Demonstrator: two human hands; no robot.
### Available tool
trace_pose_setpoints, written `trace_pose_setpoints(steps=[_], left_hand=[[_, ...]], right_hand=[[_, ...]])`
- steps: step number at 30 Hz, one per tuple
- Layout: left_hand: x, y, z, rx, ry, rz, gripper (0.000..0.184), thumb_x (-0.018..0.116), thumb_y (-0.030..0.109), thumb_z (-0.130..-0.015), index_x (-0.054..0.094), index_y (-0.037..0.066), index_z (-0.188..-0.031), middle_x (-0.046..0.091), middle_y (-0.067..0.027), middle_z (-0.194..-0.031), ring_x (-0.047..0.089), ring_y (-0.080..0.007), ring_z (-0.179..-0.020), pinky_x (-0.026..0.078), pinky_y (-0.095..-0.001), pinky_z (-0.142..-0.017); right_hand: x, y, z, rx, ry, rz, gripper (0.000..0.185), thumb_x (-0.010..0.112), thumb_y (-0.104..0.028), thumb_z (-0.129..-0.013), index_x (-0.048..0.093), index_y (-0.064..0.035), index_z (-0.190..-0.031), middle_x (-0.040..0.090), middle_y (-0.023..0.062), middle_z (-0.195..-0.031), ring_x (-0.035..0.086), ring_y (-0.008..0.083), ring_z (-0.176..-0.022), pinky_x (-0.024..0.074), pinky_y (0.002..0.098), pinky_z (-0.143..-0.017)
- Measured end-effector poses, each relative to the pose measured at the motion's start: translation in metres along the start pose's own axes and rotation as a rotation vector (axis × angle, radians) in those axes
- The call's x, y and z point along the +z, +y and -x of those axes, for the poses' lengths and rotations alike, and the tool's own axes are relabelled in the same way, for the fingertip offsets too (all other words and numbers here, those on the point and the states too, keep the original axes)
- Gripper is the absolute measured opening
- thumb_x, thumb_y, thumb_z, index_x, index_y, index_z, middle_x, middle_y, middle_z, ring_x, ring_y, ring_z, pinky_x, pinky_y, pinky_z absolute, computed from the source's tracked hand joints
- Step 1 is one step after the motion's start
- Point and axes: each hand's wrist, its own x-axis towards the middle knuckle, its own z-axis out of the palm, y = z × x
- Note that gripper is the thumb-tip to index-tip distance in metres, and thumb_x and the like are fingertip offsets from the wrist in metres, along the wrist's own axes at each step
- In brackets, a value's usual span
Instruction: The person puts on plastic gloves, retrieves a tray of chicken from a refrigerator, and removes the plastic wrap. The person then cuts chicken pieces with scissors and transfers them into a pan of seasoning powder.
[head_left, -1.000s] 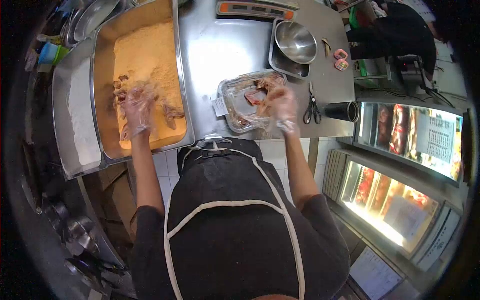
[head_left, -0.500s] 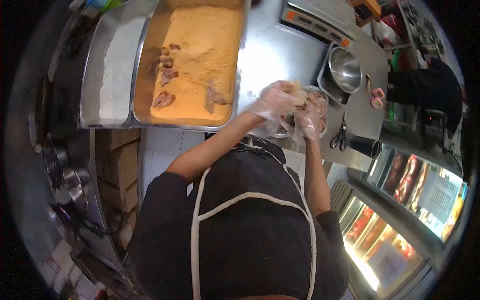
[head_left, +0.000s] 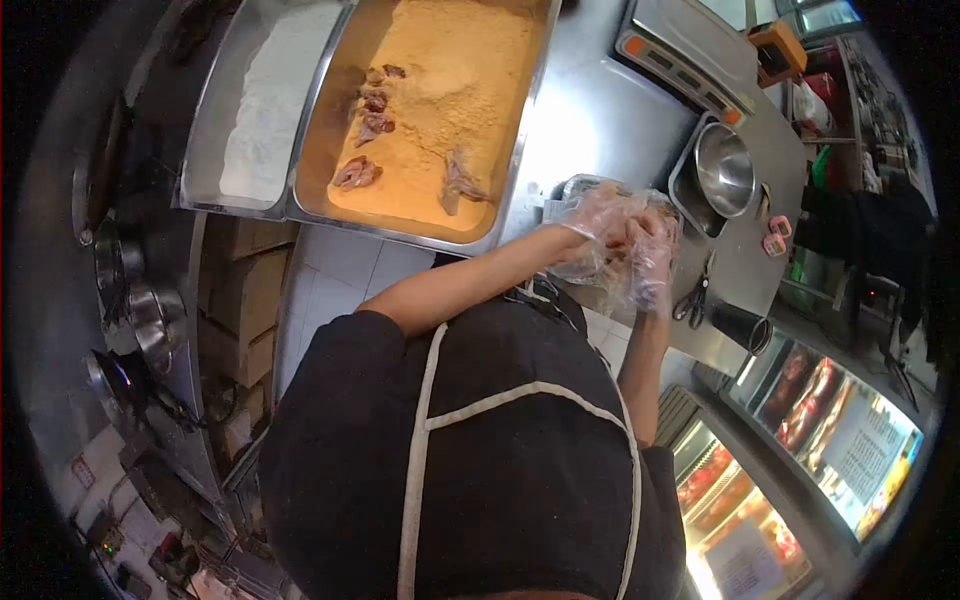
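Right of centre, my gloved left grip [head_left: 602, 213] and right grip [head_left: 650, 252] sat together, fingers curled, at the clear tray [head_left: 590, 183]; what either held, I couldn't tell.

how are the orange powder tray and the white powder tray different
The orange powder tray is clearly wider than the white powder tray. Their powders differ in colour, as named. Dark meat pieces lie in the orange powder tray, while none show in the white powder tray. Both are open-topped metal trays, set side by side.
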Motion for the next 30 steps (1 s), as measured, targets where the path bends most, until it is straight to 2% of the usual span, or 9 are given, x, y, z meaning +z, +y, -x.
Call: trace_pose_setpoints(steps=[3,7,9,11,15,20,24,27,30], left_hand=[[-0.009,0.004,-0.011,-0.522,-0.295,0.391,0.044,0.068,0.036,-0.088,0.052,0.011,-0.121,0.057,-0.0110,-0.118,0.061,-0.0244,-0.101,0.054,-0.0440,-0.080],[-0.012,0.000,-0.010,-0.107,-0.305,0.165,0.030,0.060,0.028,-0.094,0.057,0.005,-0.112,0.063,-0.0086,-0.099,0.065,-0.0209,-0.086,0.057,-0.0369,-0.075],[-0.012,0.023,-0.003,-0.144,-0.241,0.224,0.028,0.061,0.023,-0.093,0.056,0.003,-0.113,0.064,-0.0104,-0.099,0.065,-0.0209,-0.083,0.057,-0.0356,-0.074],[-0.012,0.031,-0.003,-0.175,-0.171,0.282,0.026,0.062,0.018,-0.093,0.055,0.002,-0.113,0.065,-0.0122,-0.098,0.066,-0.0209,-0.081,0.058,-0.0343,-0.072],[-0.030,0.023,-0.005,-0.018,-0.097,0.326,0.030,0.063,0.009,-0.091,0.052,-0.001,-0.116,0.063,-0.0172,-0.104,0.067,-0.0266,-0.088,0.059,-0.0361,-0.073],[-0.031,0.019,-0.003,-0.058,-0.048,0.369,0.032,0.065,0.007,-0.089,0.050,-0.002,-0.117,0.061,-0.0179,-0.107,0.067,-0.0286,-0.090,0.059,-0.0345,-0.073],[-0.027,0.043,0.009,0.024,-0.079,0.273,0.036,0.069,0.008,-0.087,0.052,-0.002,-0.117,0.062,-0.0158,-0.106,0.067,-0.0255,-0.090,0.059,-0.0329,-0.073],[-0.067,0.105,0.044,0.506,-0.086,-0.657,0.025,0.065,0.015,-0.089,0.059,-0.002,-0.107,0.066,-0.0132,-0.096,0.068,-0.0189,-0.079,0.058,-0.0273,-0.064],[-0.137,0.132,0.075,0.386,0.016,-0.656,0.038,0.062,0.025,-0.088,0.059,-0.005,-0.111,0.068,-0.0158,-0.096,0.070,-0.0211,-0.085,0.057,-0.0328,-0.066]], right_hand=[[0.022,-0.112,0.076,0.007,0.069,-0.366,0.033,0.062,-0.035,-0.089,0.063,-0.0044,-0.101,0.065,0.0074,-0.091,0.063,0.0211,-0.074,0.0514,0.0326,-0.057],[-0.036,-0.084,0.047,0.043,0.062,-0.239,0.037,0.061,-0.042,-0.091,0.063,-0.0057,-0.101,0.066,0.0072,-0.093,0.065,0.0216,-0.071,0.0525,0.0311,-0.056],[-0.039,-0.006,0.015,-0.086,0.139,-0.009,0.035,0.059,-0.032,-0.092,0.061,0.0007,-0.102,0.067,0.0114,-0.079,0.065,0.0260,-0.069,0.0526,0.0368,-0.054],[-0.028,0.037,0.001,-0.435,0.032,1.091,0.040,0.063,-0.029,-0.087,0.058,0.0042,-0.108,0.067,0.0154,-0.082,0.064,0.0344,-0.078,0.0522,0.0461,-0.065],[0.028,0.048,0.002,-0.551,0.287,1.424,0.037,0.065,-0.026,-0.077,0.064,-0.0063,-0.109,0.068,0.0175,-0.102,0.063,0.0374,-0.088,0.0487,0.0476,-0.079],[0.036,0.041,-0.010,-0.429,0.225,0.890,0.031,0.060,-0.022,-0.079,0.066,-0.0071,-0.105,0.067,0.0173,-0.103,0.062,0.0358,-0.099,0.0471,0.0449,-0.084],[0.013,0.048,-0.013,-0.333,0.120,1.161,0.049,0.059,-0.014,-0.078,0.054,-0.0015,-0.125,0.059,0.0262,-0.116,0.057,0.0405,-0.107,0.0446,0.0470,-0.094],[0.004,0.049,-0.010,-0.435,0.288,0.921,0.045,0.056,-0.008,-0.078,0.056,-0.0031,-0.123,0.059,0.0258,-0.115,0.054,0.0395,-0.113,0.0441,0.0449,-0.097],[0.008,0.037,-0.007,-0.465,0.406,0.997,0.042,0.055,-0.006,-0.078,0.056,-0.0034,-0.120,0.057,0.0254,-0.117,0.055,0.0401,-0.112,0.0450,0.0472,-0.095]])
